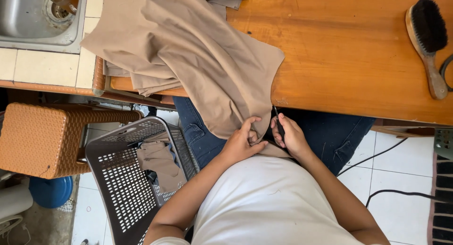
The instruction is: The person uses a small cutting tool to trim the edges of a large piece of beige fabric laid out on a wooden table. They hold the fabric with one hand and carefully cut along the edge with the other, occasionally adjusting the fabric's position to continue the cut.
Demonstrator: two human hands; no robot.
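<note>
A tan garment [188, 51] drapes off the wooden table [354, 61] down into my lap. My left hand [243, 141] pinches a fold of its lower edge, fingers closed on the cloth. My right hand [290, 136] sits just beside it, gripping a small dark pointed tool [278, 122] whose tip points up against the fabric edge. Both hands rest close together over my jeans, below the table's front edge.
A wooden brush with dark bristles [427, 42] lies at the table's right end. A dark perforated laundry basket [127, 174] holding tan cloth stands at my left, by an orange woven stool [47, 136]. A steel sink [33, 14] is top left. Black cables [391, 193] cross the tiled floor.
</note>
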